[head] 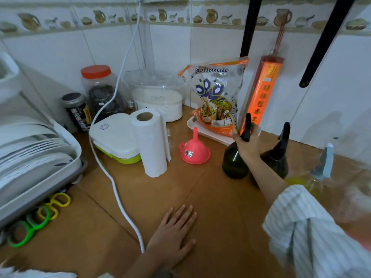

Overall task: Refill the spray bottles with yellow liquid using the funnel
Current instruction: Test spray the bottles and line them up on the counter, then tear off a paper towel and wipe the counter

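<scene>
- Your right hand (246, 144) is wrapped round the neck of the nearer spray bottle (234, 159), fingers curled just under its black trigger head; the dark green bottle stands upright on the counter (210, 207), toward the back right.
- The second spray bottle (276, 159), also dark with a black trigger head, stands upright just to the right of the first, partly hidden behind your forearm.
- The pink funnel (194, 149) sits upside down, wide mouth on the counter and spout pointing up, just left of the held bottle and apart from it.
- A clear container of yellow liquid (301, 182) with a pale blue handle shows at the right edge, blurred, so its shape is hard to make out.
- Your left hand (172, 233) lies flat on the counter near the front edge, fingers straight and spread, holding nothing.
- A paper towel roll (150, 143) stands upright left of the funnel, with a white and green lunch box (114, 140) beside it.
- A rice bag (216, 99) leans against the back wall on a white tray (208, 134).
- A white cable (112, 177) runs across the counter toward the front edge.
</scene>
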